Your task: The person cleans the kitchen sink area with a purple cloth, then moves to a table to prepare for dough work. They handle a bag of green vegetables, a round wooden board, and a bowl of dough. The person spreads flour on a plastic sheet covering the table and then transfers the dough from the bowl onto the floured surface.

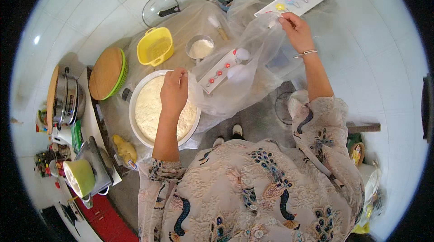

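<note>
Clear plastic bag (pixel 244 68) pinched by both hands' closed fingers (pixel 181 75), above flour bowl (pixel 135 111)

The big bowl (pixel 163 111) of flour sits near the front edge of the table (pixel 181 20). Behind it stand the small basket (pixel 155 45) and, to its right, the little cup (pixel 200 47). The glass lid (pixel 159 10) lies near the back edge. The round board (pixel 107 73) is left of the bowl. The plastic bag (pixel 246 61) lies to the bowl's right, with a card (pixel 220 71) inside it.
</note>
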Action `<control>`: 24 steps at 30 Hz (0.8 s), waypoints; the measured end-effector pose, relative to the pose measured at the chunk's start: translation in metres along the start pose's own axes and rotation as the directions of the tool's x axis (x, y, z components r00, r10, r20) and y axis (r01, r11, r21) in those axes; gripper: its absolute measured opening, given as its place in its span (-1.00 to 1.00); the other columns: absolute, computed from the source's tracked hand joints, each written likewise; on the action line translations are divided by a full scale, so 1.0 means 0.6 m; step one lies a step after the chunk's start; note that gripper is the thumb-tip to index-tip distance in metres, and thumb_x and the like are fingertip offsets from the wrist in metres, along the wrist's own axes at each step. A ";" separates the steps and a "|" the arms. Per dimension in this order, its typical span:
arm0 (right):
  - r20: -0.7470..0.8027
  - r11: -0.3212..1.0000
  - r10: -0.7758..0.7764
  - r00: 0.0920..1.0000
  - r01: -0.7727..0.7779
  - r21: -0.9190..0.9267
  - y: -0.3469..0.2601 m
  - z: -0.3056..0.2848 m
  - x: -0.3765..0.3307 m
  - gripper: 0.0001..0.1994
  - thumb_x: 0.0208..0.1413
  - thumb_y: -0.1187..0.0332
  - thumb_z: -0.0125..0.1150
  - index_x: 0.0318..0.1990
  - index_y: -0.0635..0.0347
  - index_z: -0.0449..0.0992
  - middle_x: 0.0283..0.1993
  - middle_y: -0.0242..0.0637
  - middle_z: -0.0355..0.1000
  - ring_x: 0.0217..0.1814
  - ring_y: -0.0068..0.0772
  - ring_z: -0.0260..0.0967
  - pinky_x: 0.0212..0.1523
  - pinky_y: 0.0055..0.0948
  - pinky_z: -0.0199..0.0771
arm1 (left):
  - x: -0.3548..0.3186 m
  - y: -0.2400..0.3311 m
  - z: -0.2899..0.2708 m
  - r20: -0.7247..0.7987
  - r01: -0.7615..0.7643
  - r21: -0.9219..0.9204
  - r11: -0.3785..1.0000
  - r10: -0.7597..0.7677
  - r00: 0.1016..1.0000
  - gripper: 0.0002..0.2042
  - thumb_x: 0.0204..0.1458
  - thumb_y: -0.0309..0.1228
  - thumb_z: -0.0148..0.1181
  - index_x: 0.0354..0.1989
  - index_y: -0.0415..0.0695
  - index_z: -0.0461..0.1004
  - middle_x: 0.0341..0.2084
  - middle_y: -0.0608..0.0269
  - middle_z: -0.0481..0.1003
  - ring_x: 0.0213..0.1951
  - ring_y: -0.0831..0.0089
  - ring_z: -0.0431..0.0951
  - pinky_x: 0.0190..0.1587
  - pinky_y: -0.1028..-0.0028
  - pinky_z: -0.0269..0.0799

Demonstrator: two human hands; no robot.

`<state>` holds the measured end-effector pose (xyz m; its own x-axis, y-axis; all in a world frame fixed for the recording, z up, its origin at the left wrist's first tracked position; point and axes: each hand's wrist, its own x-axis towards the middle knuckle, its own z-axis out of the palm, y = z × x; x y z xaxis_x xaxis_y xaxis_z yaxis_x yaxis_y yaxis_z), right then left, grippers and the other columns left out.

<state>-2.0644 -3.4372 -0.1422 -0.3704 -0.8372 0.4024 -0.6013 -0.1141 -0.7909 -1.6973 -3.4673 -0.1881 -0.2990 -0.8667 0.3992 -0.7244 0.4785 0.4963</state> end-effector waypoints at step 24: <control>-0.321 0.928 -0.199 0.926 0.073 -0.365 -0.286 -0.174 -0.438 -0.56 -0.17 0.27 0.27 -0.09 0.19 0.36 -0.08 -0.15 0.33 -0.02 -0.07 0.25 -0.04 -0.26 0.26 | -0.095 0.437 0.036 0.443 0.193 -0.884 0.427 0.627 0.641 -0.89 -0.03 -0.47 0.12 -0.36 -0.22 0.41 -0.51 0.27 0.45 -0.55 0.67 0.36 -0.52 0.64 0.26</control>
<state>-1.9379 -3.1419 -0.0644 -0.4505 -0.5812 0.6777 -0.8436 0.0286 -0.5362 -1.8837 -3.2954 -0.0977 -0.9211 -0.3174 0.2255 0.1820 0.1610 0.9700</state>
